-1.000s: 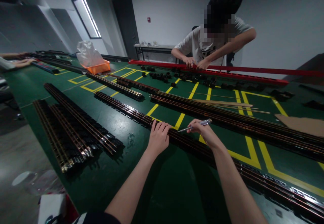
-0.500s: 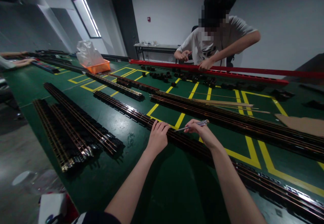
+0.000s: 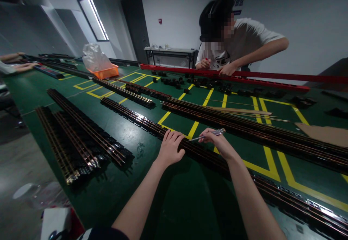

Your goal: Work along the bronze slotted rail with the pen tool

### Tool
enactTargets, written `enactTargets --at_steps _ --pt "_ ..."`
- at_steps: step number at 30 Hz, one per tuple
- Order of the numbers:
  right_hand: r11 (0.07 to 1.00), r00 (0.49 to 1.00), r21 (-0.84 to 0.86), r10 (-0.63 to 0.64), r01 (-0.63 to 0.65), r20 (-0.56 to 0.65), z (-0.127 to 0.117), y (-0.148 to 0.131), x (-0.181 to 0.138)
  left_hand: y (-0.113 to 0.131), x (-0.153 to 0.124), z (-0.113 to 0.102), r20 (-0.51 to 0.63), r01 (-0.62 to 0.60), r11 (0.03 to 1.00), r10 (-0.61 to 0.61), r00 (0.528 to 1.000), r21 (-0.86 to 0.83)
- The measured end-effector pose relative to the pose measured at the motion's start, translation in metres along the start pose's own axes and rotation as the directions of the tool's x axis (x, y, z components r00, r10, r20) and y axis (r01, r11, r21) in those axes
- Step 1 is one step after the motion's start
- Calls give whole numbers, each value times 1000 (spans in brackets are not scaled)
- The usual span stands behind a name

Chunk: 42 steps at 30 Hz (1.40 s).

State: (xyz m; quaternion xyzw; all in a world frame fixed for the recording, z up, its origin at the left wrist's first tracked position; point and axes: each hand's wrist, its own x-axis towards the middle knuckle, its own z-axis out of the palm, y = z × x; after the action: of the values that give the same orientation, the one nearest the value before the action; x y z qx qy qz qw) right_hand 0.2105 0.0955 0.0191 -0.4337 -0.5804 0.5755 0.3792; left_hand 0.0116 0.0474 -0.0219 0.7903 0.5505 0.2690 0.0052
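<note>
My left hand rests on a long black rail with copper strips that runs across the green table, fingers curled over its edge. Just to the right, my right hand pinches a slim silver screwdriver, its tip lying on the same rail close to my left fingers.
More copper-strip rails lie in bundles at left and behind. A person across the table leans over a long red rail. An orange tray with a plastic bag stands far left; small black parts are scattered near it.
My hands stay nearly still on the rail; my left fingers have spread slightly. The person opposite has leaned lower and shifted left, bringing one hand back down to the red rail.
</note>
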Motion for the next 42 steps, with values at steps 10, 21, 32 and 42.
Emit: enactTargets --at_steps 10,21,32,42 --pt "1000 1000 23 -3 3 -13 -1 4 2 1 -1 1 -19 -30 999 31 999 44" --pt "1000 1000 21 1 -1 -5 -2 4 1 1 -1 5 -26 -3 997 5 1000 80" --pt "1000 1000 7 -8 8 -6 -7 4 1 3 -1 3 -38 -7 996 10 999 85" --pt "1000 1000 19 -7 7 -22 -8 5 2 1 0 6 -42 21 995 -17 999 98"
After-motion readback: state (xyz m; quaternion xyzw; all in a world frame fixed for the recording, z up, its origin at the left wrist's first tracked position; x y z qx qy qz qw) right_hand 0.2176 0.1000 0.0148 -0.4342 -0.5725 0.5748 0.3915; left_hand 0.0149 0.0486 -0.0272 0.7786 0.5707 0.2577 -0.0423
